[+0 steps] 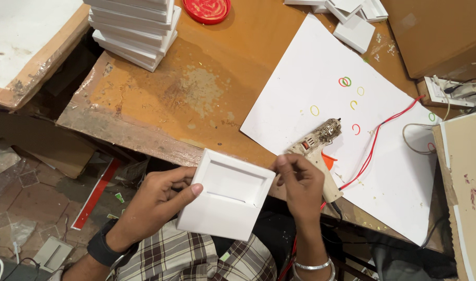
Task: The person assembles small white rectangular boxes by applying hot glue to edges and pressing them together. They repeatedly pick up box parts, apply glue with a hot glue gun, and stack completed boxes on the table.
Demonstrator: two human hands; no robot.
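Centrally, near edge: white box tray (226,195), tilted face-up for inspection, left hand (157,200) clamping its left rim, right hand (300,184) pinching its right corner. Glue gun (317,148) rests just right on a white sheet (321,67). Worn brown desk (196,93); white box stack (136,28) far left.

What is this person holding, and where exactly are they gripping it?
A white square frame-like box with a recessed middle. The left hand grips its left edge, thumb on the front rim; the right hand pinches its upper right corner. The glue gun lies unheld.
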